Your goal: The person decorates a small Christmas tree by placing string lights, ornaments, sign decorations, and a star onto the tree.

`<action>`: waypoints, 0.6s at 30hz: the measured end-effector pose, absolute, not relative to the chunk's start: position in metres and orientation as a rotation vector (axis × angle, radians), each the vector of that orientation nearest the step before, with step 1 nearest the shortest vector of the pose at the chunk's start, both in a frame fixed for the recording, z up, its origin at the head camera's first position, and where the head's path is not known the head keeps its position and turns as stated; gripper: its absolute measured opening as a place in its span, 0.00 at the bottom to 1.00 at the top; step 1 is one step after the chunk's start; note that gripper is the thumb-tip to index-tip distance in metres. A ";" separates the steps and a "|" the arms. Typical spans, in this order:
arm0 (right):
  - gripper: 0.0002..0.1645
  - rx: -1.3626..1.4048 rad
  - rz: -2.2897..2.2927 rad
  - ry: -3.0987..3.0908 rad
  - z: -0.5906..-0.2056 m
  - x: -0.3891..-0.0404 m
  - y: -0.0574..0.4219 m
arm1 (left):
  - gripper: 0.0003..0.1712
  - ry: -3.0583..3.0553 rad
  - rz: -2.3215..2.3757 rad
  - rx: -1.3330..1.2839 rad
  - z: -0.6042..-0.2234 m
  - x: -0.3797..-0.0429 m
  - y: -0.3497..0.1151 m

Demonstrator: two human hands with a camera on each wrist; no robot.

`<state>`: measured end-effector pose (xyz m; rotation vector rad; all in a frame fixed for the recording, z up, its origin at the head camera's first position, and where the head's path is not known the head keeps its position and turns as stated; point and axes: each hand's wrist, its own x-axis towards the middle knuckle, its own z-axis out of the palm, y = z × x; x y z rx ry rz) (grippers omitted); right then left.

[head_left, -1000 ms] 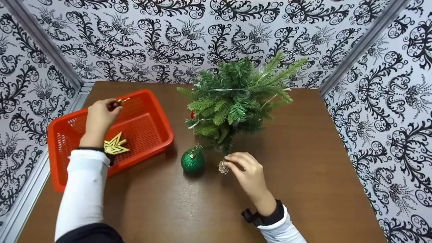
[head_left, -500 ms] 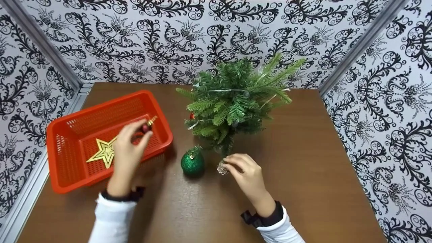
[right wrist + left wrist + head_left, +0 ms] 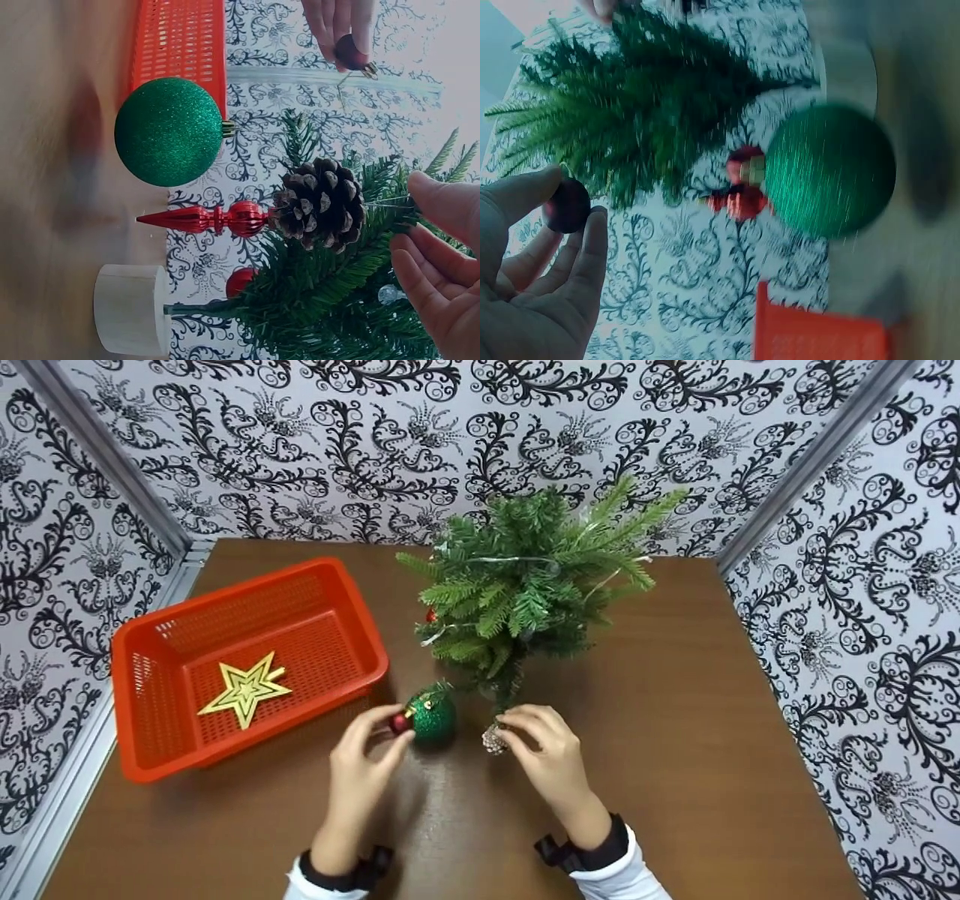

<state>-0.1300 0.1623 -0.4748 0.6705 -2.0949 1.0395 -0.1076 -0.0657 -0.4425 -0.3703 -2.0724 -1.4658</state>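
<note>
In the head view my left hand [image 3: 364, 769] pinches a small dark red bauble [image 3: 400, 724] with a gold cap, in front of a large glittery green bauble [image 3: 436, 718]. The left wrist view shows the small bauble [image 3: 567, 205] between thumb and fingers. At the front of a small artificial Christmas tree [image 3: 517, 592], my right hand [image 3: 551, 754] holds a brown pine cone [image 3: 493, 740] from above. Seen from the right wrist, a thin string runs from the pine cone [image 3: 322, 204] to the thumb and fingertips, among green branches.
An orange-red plastic basket [image 3: 379, 664] stands left on the brown table [image 3: 690, 720], with a gold star [image 3: 246, 690] inside. A red spire ornament [image 3: 202, 219] and a round red bauble [image 3: 241, 283] appear near the tree's white base [image 3: 131, 309]. Patterned walls surround the table.
My left hand has carried the small red bauble rightward and toward me, out from over the basket to beside the green bauble. The right hand has stayed at the pine cone.
</note>
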 end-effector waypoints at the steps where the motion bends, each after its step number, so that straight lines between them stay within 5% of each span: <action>1: 0.14 0.669 1.041 -2.097 -0.475 -0.130 0.162 | 0.19 -2.077 -1.500 -0.360 -0.444 -0.106 -0.063; 18: 0.49 0.523 0.973 -2.330 -0.479 -0.127 0.168 | 0.19 -2.096 -1.541 -0.295 -0.448 -0.101 -0.058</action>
